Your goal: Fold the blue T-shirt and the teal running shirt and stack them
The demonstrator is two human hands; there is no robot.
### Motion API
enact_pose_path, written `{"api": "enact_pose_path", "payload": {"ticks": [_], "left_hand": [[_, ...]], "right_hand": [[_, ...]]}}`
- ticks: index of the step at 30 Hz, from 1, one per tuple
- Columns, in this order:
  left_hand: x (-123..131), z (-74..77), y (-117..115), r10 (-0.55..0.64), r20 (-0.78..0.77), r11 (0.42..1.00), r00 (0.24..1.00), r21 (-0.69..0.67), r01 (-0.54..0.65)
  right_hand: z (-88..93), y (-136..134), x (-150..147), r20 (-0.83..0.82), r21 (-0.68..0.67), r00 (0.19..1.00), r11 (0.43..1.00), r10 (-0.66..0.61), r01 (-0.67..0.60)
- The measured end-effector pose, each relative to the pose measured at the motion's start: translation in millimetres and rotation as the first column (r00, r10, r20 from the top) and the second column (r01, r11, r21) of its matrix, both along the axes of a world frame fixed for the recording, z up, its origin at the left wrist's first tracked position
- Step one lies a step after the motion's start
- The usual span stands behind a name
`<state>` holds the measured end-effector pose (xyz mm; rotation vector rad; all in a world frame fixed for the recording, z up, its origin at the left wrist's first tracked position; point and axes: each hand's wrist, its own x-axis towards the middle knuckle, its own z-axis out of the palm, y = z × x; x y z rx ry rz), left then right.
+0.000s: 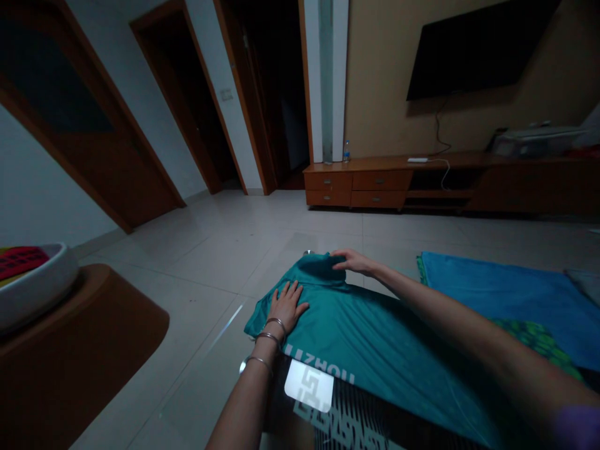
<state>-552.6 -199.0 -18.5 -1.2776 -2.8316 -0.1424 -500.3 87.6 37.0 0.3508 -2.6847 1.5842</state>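
A teal sports jersey (pixel 356 337) lies spread out in front of me, with white lettering across it and a black-and-white printed part at the bottom. My left hand (pixel 287 306) presses flat on its upper left area, fingers apart, with several metal bangles on the wrist. My right hand (pixel 356 262) reaches across to the dark folded top edge of the jersey, and its fingers close on that fold. A white rectangular patch (pixel 309 385) shows near the lower edge, below my left wrist.
A blue cloth (pixel 497 300) and a green patterned cloth (pixel 539 340) lie to the right. On the left, a white basin (pixel 37 281) holding red fabric sits on a brown table (pixel 79 350). Beyond the tiled floor stand a wooden TV cabinet (pixel 375 187) and doorways.
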Motion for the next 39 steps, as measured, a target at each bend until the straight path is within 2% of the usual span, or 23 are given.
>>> {"api": "enact_pose_path", "payload": {"ticks": [1,3,5,6,7,10,13,16,19,25,29,32,35,39], "left_hand": [[0.2,-0.2,0.2,0.003,-0.004,1.000,1.000,0.002,-0.003],[0.9,-0.6,0.4,0.004,-0.016,1.000,1.000,-0.007,-0.004],[1.6,-0.7,0.2,0.003,-0.027,1.000,1.000,-0.026,-0.004],[1.9,-0.5,-0.1,0.006,-0.030,0.999,1.000,-0.034,-0.007],[2.1,-0.3,-0.4,0.012,-0.030,0.999,0.999,-0.036,-0.013],[1.8,0.7,-1.7,0.030,-0.014,1.000,0.999,-0.003,-0.030],[0.5,1.3,-2.8,0.038,0.007,0.999,0.999,0.029,-0.038],[-0.2,1.7,-4.0,0.053,0.014,0.998,0.998,0.027,-0.054],[0.5,2.2,-6.3,0.048,0.015,0.998,0.999,0.030,-0.049],[5.1,1.7,-13.3,0.020,0.022,0.999,1.000,0.049,-0.021],[8.2,-0.4,-17.7,0.062,0.003,0.998,0.998,0.023,-0.062],[7.9,-0.9,-20.2,0.165,-0.038,0.986,0.986,0.024,-0.165],[4.9,0.7,-23.8,0.287,-0.068,0.958,0.956,0.051,-0.284],[-1.0,2.6,-33.1,0.437,-0.077,0.897,0.896,0.102,-0.429]], "right_hand": [[2.4,-4.8,11.1,-0.093,0.089,0.986,0.987,0.139,-0.131],[2.3,-12.7,34.3,-0.173,0.348,0.911,0.889,0.373,-0.298],[-3.1,-16.8,55.7,-0.186,0.556,0.859,0.772,0.476,-0.307],[-6.9,-17.0,64.8,-0.195,0.615,0.857,0.741,0.476,-0.271],[-11.0,-16.1,72.6,-0.214,0.643,0.866,0.733,0.452,-0.224],[-23.3,-8.3,87.7,-0.284,0.597,0.909,0.798,0.304,-0.080],[-37.2,1.7,92.9,-0.306,0.485,0.948,0.871,0.083,0.080],[-52.8,7.8,90.4,-0.213,0.391,0.963,0.889,-0.164,0.238],[-64.4,6.3,80.2,-0.110,0.326,0.949,0.891,-0.295,0.315],[-70.0,-8.6,45.6,-0.119,0.232,0.947,0.919,-0.300,0.320],[-77.8,-9.0,30.3,-0.120,0.205,0.919,0.896,-0.376,0.394],[-84.0,-7.4,29.5,-0.181,0.204,0.891,0.871,-0.416,0.448],[-86.5,-6.3,33.4,-0.253,0.215,0.888,0.873,-0.383,0.438],[-86.6,-0.8,38.1,-0.261,0.250,0.897,0.873,-0.355,0.418]]}}
